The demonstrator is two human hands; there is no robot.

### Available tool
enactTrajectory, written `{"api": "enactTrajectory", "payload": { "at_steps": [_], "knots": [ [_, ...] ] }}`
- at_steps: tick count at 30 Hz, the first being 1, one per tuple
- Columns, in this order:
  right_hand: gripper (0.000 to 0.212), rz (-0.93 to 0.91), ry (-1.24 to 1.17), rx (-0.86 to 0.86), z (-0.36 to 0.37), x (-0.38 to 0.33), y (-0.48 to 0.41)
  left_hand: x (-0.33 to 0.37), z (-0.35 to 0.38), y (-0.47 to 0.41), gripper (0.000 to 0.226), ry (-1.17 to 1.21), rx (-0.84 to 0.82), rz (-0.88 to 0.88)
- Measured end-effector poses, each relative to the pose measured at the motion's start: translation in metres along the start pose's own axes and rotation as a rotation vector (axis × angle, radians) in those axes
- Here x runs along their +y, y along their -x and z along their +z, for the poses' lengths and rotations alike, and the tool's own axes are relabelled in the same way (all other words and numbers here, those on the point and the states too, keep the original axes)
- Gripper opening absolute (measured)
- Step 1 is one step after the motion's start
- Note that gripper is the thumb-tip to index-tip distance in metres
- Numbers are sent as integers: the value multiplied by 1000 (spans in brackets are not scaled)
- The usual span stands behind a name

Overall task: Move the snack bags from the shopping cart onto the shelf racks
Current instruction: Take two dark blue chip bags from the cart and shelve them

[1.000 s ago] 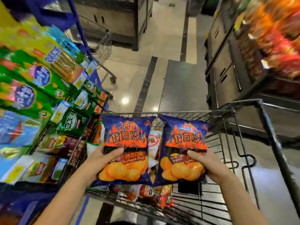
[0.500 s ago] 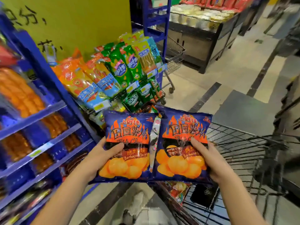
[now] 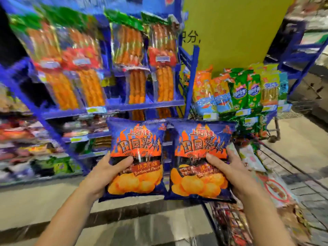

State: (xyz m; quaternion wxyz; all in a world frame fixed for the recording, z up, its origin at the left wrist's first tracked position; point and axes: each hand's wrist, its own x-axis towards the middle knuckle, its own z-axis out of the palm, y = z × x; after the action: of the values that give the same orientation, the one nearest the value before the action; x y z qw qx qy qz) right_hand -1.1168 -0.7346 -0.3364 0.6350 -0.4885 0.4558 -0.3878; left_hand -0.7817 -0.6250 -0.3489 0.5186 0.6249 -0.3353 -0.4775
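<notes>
**A:** Which step is this?

**B:** The carry, I'd say. The left hand (image 3: 104, 173) grips the left bag (image 3: 136, 157), thumb across the front and fingers curled behind its edge. The right hand (image 3: 229, 173) holds the right bag (image 3: 200, 157) the same way. Both bags are upright and side by side. They are held in the air before the blue shelf (image 3: 145, 104), clear of the cart (image 3: 287, 163) at the lower right.

**A:** Any such bags on the shelf yet?

**B:** None that I can make out, though the view is blurred. Sausage packs (image 3: 132, 50) fill the upper tiers, and the lower tiers are too smeared to name.

**A:** And the next move?

**B:** Probably choosing a tier with room, reaching forward, standing each bag on it and letting go. With both hands full, one bag likely goes in first. They look puffy and light, so a gentle grip should do.
</notes>
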Motion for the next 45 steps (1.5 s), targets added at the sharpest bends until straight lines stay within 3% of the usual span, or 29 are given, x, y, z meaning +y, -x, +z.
{"api": "enactTrajectory", "payload": {
  "at_steps": [8, 12, 16, 17, 21, 24, 27, 31, 34, 38, 39, 42, 45],
  "knots": [
    [52, -106, 58, -287, 191, -27, 2, 14, -178, 106, 112, 76, 327, 175],
    [46, -148, 67, -445, 316, -40, 17, 30, -287, 166, 109, 76, 476, 226],
    [94, -163, 100, -575, 432, -53, 43, 43, -387, 217, 111, 58, 567, 248],
    [96, -176, 88, -586, 458, -56, 50, 47, -408, 227, 112, 60, 578, 254],
    [75, -208, 70, -647, 538, -73, 66, 66, -477, 254, 111, 35, 660, 278],
    [85, -239, 51, -672, 588, -92, 71, 86, -518, 264, 111, 16, 702, 309],
    [70, -285, 38, -673, 635, -112, 65, 109, -553, 265, 108, 24, 688, 379],
    [91, -317, 24, -658, 691, -129, 41, 132, -601, 250, 98, 48, 671, 430],
    [95, -375, -1, -684, 732, -141, 21, 151, -639, 226, 106, 31, 695, 448],
    [47, -433, -24, -676, 788, -169, -15, 188, -694, 176, 101, -9, 663, 491],
    [43, -445, -39, -660, 801, -177, -28, 200, -708, 162, 100, -12, 645, 511],
    [67, -519, -17, -581, 836, -206, -60, 239, -745, 122, 98, -9, 617, 527],
    [63, -568, -6, -557, 866, -233, -89, 267, -785, 87, 89, -16, 591, 569]
  ]
}}
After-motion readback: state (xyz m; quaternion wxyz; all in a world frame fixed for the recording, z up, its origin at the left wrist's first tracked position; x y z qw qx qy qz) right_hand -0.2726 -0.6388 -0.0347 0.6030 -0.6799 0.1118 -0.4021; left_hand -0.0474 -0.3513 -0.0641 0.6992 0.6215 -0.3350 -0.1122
